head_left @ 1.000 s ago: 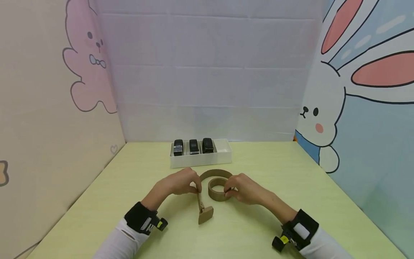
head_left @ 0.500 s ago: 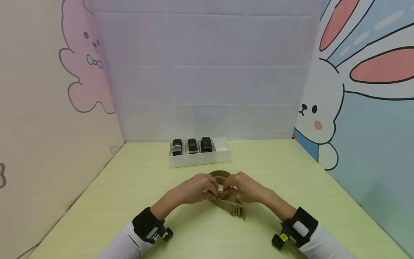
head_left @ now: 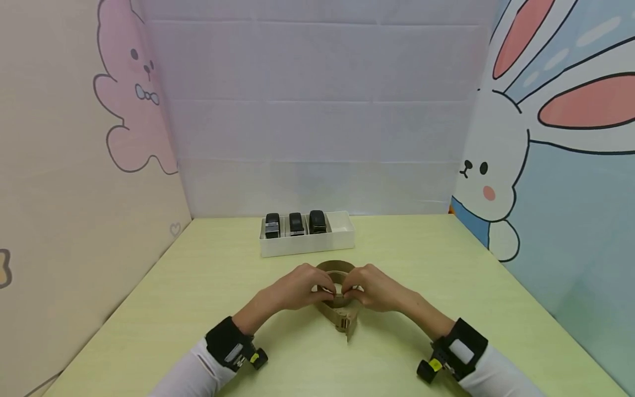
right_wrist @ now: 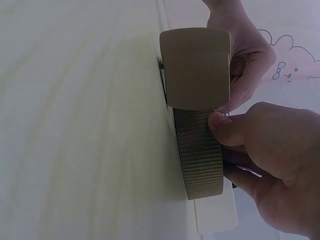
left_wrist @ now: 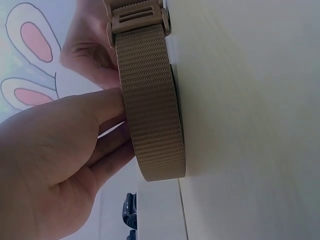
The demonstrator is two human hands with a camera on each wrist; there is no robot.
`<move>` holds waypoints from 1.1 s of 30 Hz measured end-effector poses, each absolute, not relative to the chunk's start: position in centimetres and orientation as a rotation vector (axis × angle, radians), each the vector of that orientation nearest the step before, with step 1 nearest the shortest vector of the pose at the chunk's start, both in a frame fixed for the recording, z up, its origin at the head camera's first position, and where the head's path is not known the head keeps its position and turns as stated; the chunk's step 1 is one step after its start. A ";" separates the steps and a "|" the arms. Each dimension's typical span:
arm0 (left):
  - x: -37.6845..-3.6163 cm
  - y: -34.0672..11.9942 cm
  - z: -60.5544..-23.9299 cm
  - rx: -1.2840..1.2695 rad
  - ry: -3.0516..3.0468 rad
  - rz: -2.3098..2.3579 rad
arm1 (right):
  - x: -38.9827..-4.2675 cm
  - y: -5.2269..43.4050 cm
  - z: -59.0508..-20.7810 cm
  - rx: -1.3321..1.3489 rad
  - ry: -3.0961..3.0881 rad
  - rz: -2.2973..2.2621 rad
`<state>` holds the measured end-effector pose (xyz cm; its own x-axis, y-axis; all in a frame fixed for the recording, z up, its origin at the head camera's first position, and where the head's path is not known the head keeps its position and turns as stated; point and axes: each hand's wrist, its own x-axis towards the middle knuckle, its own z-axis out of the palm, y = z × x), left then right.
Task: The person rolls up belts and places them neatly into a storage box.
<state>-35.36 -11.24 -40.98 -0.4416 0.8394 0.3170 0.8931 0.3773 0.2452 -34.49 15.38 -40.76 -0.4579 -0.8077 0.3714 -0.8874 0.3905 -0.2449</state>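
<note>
Both hands meet at table centre: left hand (head_left: 302, 286) and right hand (head_left: 372, 288) each curl fingers round the coiled tan webbing belt (head_left: 336, 286), pinching it from opposite sides, thumbs on the outer wrap. The coil stands on edge on the green table (head_left: 436, 275), directly btwn the 2 hands, neither nearer than the other. Its free end w/ the buckle (head_left: 345, 322) trails toward the person, long axis running front to back. Beyond the hands, well apart, sits a white tray (head_left: 342, 237) w/ 3 dark rolled belts (head_left: 296, 224) in it; nothing stands btwn coil and tray.
</note>
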 end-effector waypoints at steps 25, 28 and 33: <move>-35.5 -11.9 -40.7 -1.525 -2.627 -0.578 | -30.8 12.9 -40.0 1.930 -2.211 0.656; -35.5 -12.2 -40.6 -1.536 -2.622 -0.576 | -31.3 13.6 -39.6 1.919 -2.308 0.695; -35.7 -12.5 -40.5 -1.534 -2.600 -0.573 | -32.6 15.2 -38.9 1.837 -2.465 0.729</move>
